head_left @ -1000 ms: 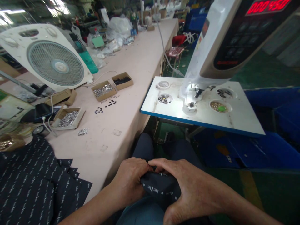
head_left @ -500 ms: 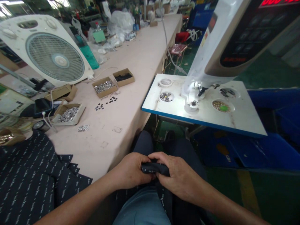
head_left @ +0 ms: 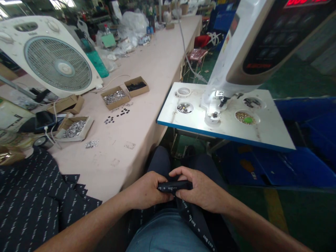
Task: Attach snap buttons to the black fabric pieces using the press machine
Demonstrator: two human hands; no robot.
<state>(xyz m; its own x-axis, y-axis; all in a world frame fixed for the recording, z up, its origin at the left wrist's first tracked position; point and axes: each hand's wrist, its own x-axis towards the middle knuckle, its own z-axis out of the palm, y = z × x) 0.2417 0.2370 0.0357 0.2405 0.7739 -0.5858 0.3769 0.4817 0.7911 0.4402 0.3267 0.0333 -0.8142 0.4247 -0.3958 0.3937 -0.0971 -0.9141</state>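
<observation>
A dark fabric piece (head_left: 174, 186) with white printed lettering is gripped between both hands above my lap, and part of it hangs down over my right thigh. My left hand (head_left: 148, 190) is closed on its left end, thumb on top. At the right end, my right hand (head_left: 199, 189) pinches the folded edge, with its index finger raised and curved over it. The folded edge runs nearly level between the hands. More of the same printed dark fabric (head_left: 28, 199) lies stacked on the table at the left.
A pressing machine (head_left: 223, 80) stands on a white board (head_left: 189, 120) with cups of small metal parts. On the pink-covered table (head_left: 131, 129) are boxes of metal snaps (head_left: 75, 129), loose snaps (head_left: 117, 115), a fan (head_left: 60, 63) and a teal bottle (head_left: 97, 63). Blue bins (head_left: 283, 164) sit at right.
The folded edge between my hands has been drawn straighter and flatter, showing more lettering. More of the hanging fabric shows below my right hand. The view has shifted slightly.
</observation>
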